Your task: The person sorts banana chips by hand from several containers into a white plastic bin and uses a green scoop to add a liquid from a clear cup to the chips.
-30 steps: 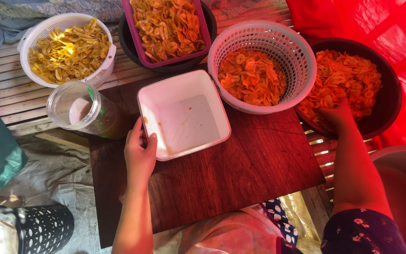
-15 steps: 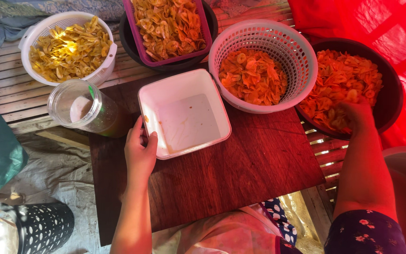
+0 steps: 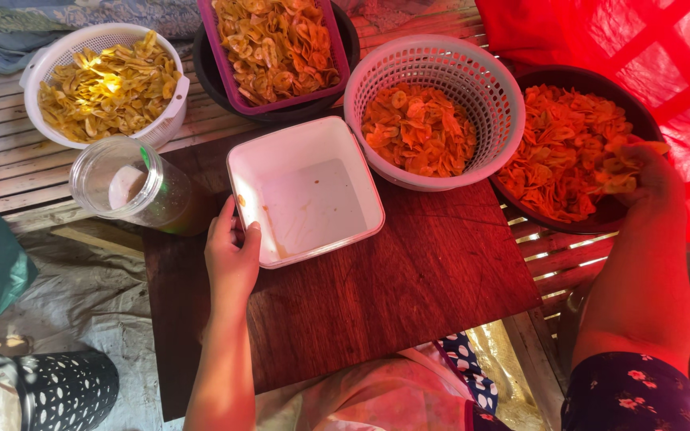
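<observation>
While chips hid the right hand's [image 3: 647, 177] fingers, its grip held orange chips [image 3: 620, 172] over the dark bowl [image 3: 592, 80], left hand [image 3: 231, 257] gripped the white container's [image 3: 305, 191] rim, basket [image 3: 434, 108] between.

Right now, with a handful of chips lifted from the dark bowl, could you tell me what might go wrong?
1. The right hand holds a loose clump of chips over the dark bowl; some could drop on the way across.
2. The left hand grips only one edge of the white square container, which might tip or slide.
3. The clear jar lies on its side nearby and may roll.
</observation>
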